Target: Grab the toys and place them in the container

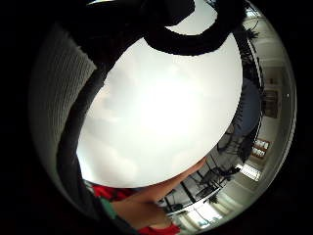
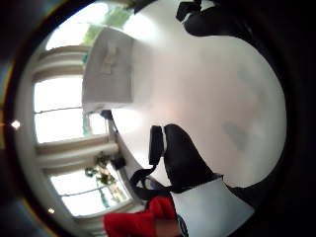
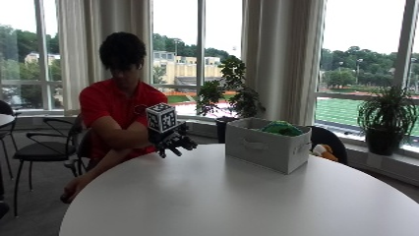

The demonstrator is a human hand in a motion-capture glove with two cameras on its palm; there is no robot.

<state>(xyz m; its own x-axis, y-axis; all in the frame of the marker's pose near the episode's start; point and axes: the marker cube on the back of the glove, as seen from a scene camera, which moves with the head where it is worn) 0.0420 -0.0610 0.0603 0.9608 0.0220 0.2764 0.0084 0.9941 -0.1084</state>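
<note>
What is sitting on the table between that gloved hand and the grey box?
Nothing. In the outside view, only bare white table lies between the gloved right hand and the grey fabric box; a green toy already sits inside it.

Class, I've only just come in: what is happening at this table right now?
A person in a red shirt sits at a round white table. Their gloved right hand hangs above the table's near edge with fingers loosely spread, holding nothing. A grey fabric container stands further along the table, apart from the hand, with a green toy showing over its rim. Another toy, orange and white, lies behind the container, off the table.
</note>
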